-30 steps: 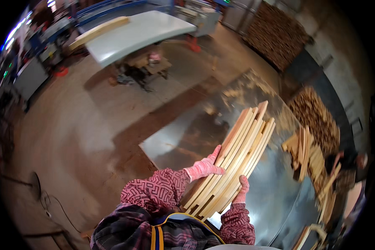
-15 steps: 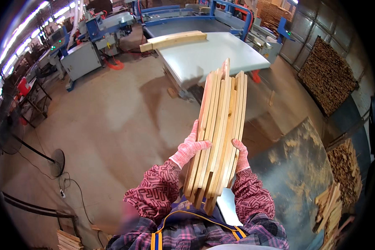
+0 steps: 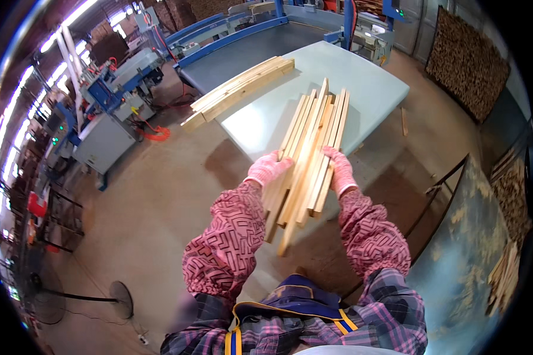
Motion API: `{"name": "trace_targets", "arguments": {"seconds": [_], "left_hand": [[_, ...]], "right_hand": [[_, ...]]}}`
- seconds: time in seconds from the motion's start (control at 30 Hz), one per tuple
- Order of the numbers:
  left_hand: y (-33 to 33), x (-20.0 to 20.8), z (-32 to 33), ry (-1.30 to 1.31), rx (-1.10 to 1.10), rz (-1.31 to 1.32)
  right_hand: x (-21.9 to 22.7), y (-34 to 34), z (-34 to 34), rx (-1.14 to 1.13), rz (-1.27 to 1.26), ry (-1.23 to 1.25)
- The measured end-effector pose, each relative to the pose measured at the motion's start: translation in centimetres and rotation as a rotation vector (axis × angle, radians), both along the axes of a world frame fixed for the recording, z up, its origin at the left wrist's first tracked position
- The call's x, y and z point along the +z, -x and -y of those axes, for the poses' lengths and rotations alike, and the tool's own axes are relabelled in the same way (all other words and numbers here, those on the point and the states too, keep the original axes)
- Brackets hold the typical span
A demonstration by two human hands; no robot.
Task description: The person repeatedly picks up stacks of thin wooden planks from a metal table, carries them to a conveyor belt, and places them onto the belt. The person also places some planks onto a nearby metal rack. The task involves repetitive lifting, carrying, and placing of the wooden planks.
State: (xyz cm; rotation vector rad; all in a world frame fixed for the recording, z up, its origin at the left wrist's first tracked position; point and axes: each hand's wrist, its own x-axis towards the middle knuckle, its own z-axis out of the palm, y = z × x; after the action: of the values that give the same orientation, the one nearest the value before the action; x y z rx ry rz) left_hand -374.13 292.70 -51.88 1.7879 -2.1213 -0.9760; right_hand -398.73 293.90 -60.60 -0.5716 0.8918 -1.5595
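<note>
Clasping wood strips [image 3: 307,157] between left grip [image 3: 269,168], right grip [image 3: 340,170]; ends uneven.

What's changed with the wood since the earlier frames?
The bundle of wooden strips moved left from over the metal table; its far end is now over the pale table. Left hand and right hand kept hold. The other wood stack stayed at the pale table's left edge.

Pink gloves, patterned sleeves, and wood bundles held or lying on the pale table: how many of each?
Pink gloves: 2 (left glove, right glove)
Patterned sleeves: 2 (left sleeve, right sleeve)
Wood bundles: 2 (held bundle, table bundle)
Total: 6
</note>
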Motion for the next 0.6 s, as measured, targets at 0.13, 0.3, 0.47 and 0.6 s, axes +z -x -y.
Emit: {"name": "trace_targets", "arguments": {"seconds": [0.13, 0.3, 0.47, 0.6], "left_hand": [[-5.5, 2.1, 6.3, 0.079, 0.044, 0.100], [-11.6, 2.0, 15.0, 0.002, -0.128, -0.148], [-17.5, -0.2, 19.6, 0.277, -0.338, -0.263], [-28.9, 2.8, 25.1, 0.936, -0.110, -0.211]], "right_hand": [[2.2, -7.7, 6.6, -0.101, 0.102, -0.202], [3.3, -12.9, 11.0, -0.195, 0.038, -0.120], [3.7, -14.6, 13.6, -0.290, -0.045, -0.153], [4.1, -17.4, 16.1, -0.354, -0.308, -0.216]]}}
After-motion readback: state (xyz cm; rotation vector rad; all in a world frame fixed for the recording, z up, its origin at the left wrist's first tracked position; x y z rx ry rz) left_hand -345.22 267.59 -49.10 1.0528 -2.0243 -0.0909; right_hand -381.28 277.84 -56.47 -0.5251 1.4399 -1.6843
